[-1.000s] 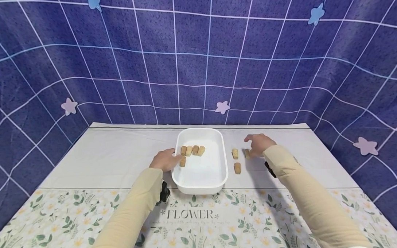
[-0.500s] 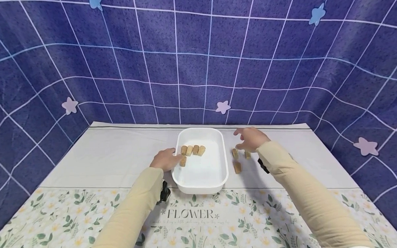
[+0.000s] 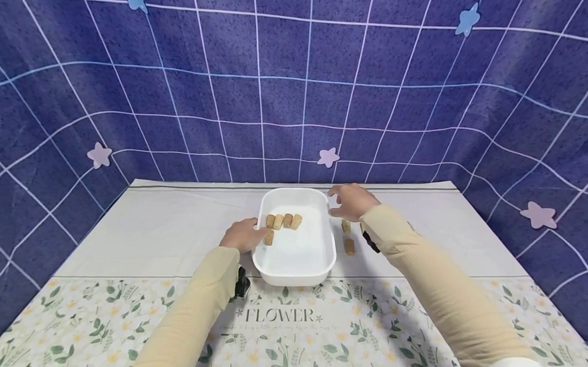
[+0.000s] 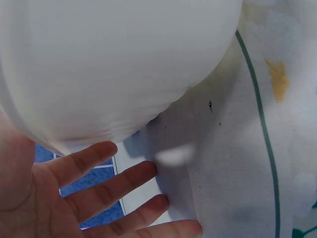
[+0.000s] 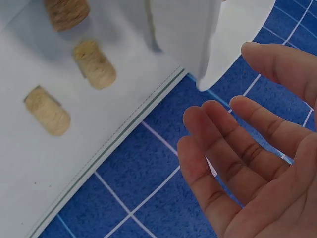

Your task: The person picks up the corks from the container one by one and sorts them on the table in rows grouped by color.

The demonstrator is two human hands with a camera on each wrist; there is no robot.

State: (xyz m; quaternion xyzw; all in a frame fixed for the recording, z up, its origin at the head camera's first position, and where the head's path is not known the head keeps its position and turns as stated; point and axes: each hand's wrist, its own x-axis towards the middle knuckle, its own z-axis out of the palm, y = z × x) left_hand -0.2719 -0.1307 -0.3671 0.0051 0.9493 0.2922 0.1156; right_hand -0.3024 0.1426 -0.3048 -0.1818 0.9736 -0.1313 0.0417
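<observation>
My left hand (image 3: 242,235) holds the left rim of a white rectangular tray (image 3: 297,270), thumb over the edge. In the left wrist view its fingers (image 4: 119,191) spread under the tray's outer side, the index fingertip right at the wall. Inside, several corks form a row (image 3: 278,222) near the back left, with another cork (image 3: 269,238) below it. My right hand (image 3: 354,202) hovers at the tray's back right rim, fingers loosely bent and nothing between them. Right of the tray lie a brown cork (image 3: 349,247), a pale cork (image 3: 346,226) and another pale cork (image 5: 48,111), partly hidden by the hand in the head view.
A white tablecloth (image 3: 179,225) covers the table, with a flower-printed band (image 3: 104,325) along the front. Behind the table and at its sides hangs a blue curtain (image 3: 232,99) with a line grid and stars.
My right hand has moved left from above the loose corks to the tray's right rim. The left hand has stayed on the tray, and the corks lie as before.
</observation>
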